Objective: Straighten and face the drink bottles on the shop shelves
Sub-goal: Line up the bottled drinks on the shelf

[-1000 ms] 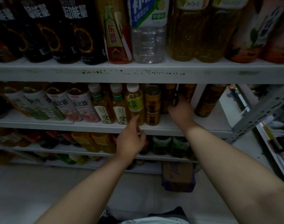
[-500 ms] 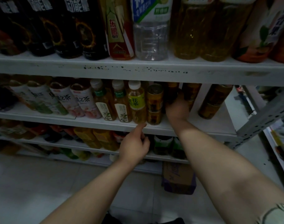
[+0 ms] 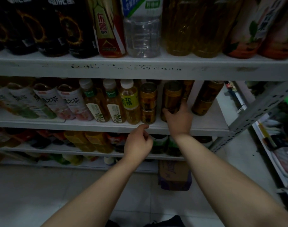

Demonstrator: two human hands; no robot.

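On the middle shelf (image 3: 210, 124) my right hand (image 3: 178, 119) grips a gold-brown can (image 3: 172, 97), with fingers round its lower part. Left of it two short gold cans (image 3: 148, 103) stand stacked. A yellow-label tea bottle (image 3: 129, 102) and two green-cap tea bottles (image 3: 105, 102) stand further left, then white-label fruit tea bottles (image 3: 61, 100) leaning left. A tall brown bottle (image 3: 205, 97) leans at the right. My left hand (image 3: 138, 142) hovers below the shelf's front edge, fingers loosely curled, holding nothing.
The upper shelf (image 3: 140, 69) carries dark energy drink bottles (image 3: 61, 30), a red-label bottle (image 3: 109, 28), a clear water bottle (image 3: 142, 30) and yellow tea bottles (image 3: 189, 27). Lower shelves hold more drinks. A cardboard box (image 3: 174, 175) sits on the tiled floor. A second rack (image 3: 274, 145) stands at right.
My right hand has drawn the gold-brown can forward and now holds it lower down. My left hand has dropped from the yellow-label bottle to below the shelf edge.
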